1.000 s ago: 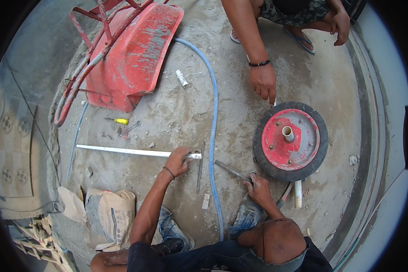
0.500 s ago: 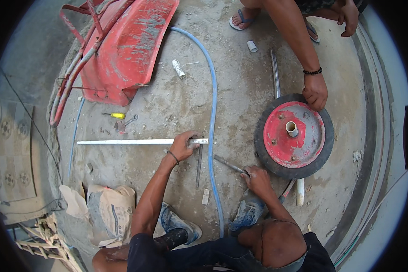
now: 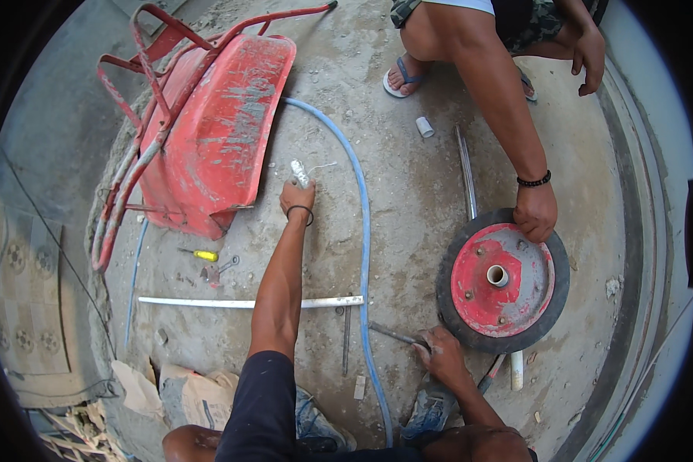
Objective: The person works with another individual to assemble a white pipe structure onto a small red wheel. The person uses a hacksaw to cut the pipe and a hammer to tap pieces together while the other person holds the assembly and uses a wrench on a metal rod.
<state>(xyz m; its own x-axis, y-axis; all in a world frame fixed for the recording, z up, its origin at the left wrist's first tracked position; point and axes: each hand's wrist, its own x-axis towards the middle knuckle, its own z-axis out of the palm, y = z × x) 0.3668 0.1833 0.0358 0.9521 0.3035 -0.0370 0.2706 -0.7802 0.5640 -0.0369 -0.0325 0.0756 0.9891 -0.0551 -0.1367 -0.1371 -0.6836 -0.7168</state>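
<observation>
My left hand (image 3: 295, 199) reaches forward, its curled fingers at the near end of a small silvery-white crinkled bundle (image 3: 299, 172) lying on the floor; the fingertips are partly hidden. My right hand (image 3: 443, 354) is closed around a short dark metal rod (image 3: 393, 333) that points left, toward a blue hose (image 3: 366, 262). Just beyond this hand lies a wheel (image 3: 470, 319) with a black tyre and a worn red hub. A short pipe stands up through the hub's middle. Another person's hand (image 3: 537, 213) rests on the tyre's far edge.
An overturned red wheelbarrow (image 3: 215, 138) lies at the far left. A white pipe (image 3: 200, 302) crosses the floor under my left forearm. Near it are a yellow-handled screwdriver (image 3: 205, 255), a spanner (image 3: 228, 264) and a thin metal rod (image 3: 346, 339). A paper sack (image 3: 200, 396) lies at the near left.
My left hand has let go of the white pipe and moved forward to the silvery bundle. My right hand still grips the rod. The view has tilted up, so things appear lower.
</observation>
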